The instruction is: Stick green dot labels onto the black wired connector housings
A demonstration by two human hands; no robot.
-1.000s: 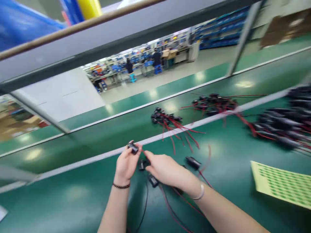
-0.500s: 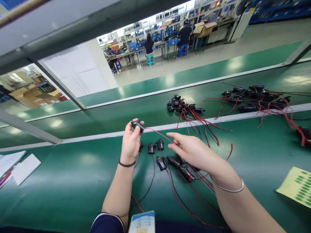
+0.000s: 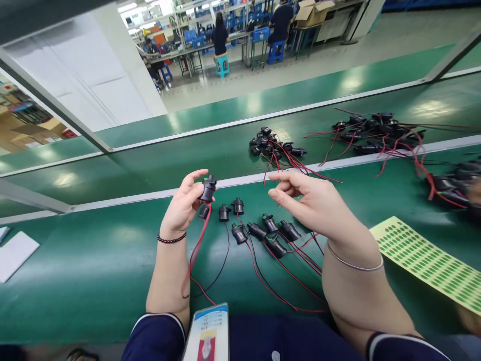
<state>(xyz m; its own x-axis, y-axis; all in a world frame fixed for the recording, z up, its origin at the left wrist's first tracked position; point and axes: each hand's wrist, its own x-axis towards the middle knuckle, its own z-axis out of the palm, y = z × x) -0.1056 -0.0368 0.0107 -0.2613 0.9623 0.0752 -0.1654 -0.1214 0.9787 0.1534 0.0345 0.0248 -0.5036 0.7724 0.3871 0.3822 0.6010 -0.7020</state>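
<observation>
My left hand (image 3: 183, 203) grips a small black pump-like part (image 3: 208, 189) between thumb and fingers, upright above the bench. Red wire (image 3: 199, 240) hangs from its lower end past my wrist. To the right, my right hand (image 3: 306, 200) hovers with thumb and index finger apart and nothing visible between them. Below and between my hands, several similar black parts (image 3: 238, 233) lie on the green bench, trailing red and black wires. Some bear a small green mark, among them one part (image 3: 269, 222) near my right hand.
A pale sheet of green oval stickers (image 3: 432, 263) lies at right. Wired black parts form piles (image 3: 274, 144) (image 3: 379, 133) beyond the white ledge (image 3: 161, 193). Another person's blurred hand (image 3: 474, 191) is at the right edge. White paper (image 3: 17, 255) lies left; co-workers sit beyond.
My left hand has turned the black part from tilted to upright, its wire now hanging down. My right hand has moved away from the wire. More of the sticker sheet shows.
</observation>
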